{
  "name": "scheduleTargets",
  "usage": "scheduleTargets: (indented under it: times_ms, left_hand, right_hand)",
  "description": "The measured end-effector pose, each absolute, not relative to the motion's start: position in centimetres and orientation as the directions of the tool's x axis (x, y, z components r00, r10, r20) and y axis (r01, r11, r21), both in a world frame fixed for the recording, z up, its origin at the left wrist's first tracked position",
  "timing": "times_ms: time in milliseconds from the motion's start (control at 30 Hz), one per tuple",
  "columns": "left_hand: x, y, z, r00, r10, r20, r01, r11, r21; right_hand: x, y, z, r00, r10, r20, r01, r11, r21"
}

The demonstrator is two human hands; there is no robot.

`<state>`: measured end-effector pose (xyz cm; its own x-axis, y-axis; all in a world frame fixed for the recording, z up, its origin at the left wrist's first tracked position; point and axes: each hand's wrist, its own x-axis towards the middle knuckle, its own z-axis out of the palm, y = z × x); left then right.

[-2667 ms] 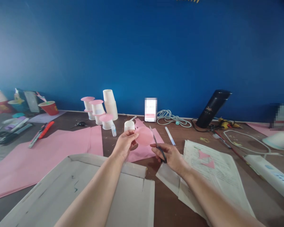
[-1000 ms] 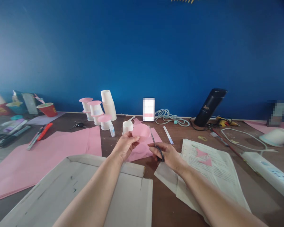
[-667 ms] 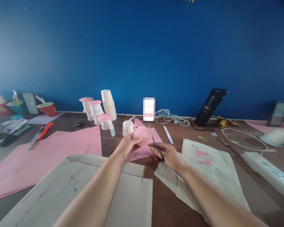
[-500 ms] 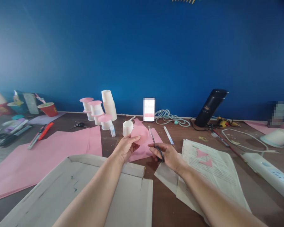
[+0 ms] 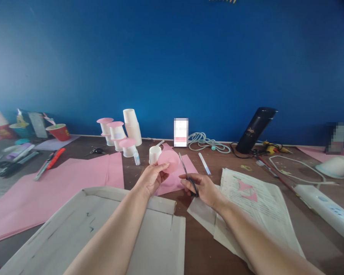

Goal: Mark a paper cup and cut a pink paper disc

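Between the thumb and fingers of my left hand [image 5: 153,178] is a round pink paper disc [image 5: 169,159], held up above the table. My right hand [image 5: 201,188] grips a pair of scissors [image 5: 185,165] by the dark handles, with the blades pointing up and away from me beside the disc's right edge. Under both hands lies a pink paper sheet [image 5: 190,164]. A white paper cup [image 5: 155,154] stands just behind my left hand. Further left are paper cups topped with pink discs [image 5: 127,143] and a small glue bottle [image 5: 136,157].
Pink sheets [image 5: 74,187] and a cardboard piece [image 5: 157,240] cover the left front. Printed paper [image 5: 260,217] with pink scraps lies right. Behind are a phone [image 5: 180,132], a coiled cable [image 5: 208,143], a marker [image 5: 204,164] and a black flask [image 5: 255,131]. A power strip [image 5: 326,210] sits far right.
The pink disc has turned slightly in my left hand, showing a rounder face. My right hand and the scissors have hardly moved.
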<state>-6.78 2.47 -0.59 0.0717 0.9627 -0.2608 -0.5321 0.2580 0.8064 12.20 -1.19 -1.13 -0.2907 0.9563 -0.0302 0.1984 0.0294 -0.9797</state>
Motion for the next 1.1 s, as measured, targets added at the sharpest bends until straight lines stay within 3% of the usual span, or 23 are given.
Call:
scheduleTargets:
  times_ms: [1100]
  left_hand:
    - [-6.61,2.31,-0.51,0.065,0.967,-0.245,-0.505,0.244,0.828]
  right_hand:
    - [12.11,-1.4,-0.72,-0.303,0.953,-0.006,0.233,0.068,-0.97]
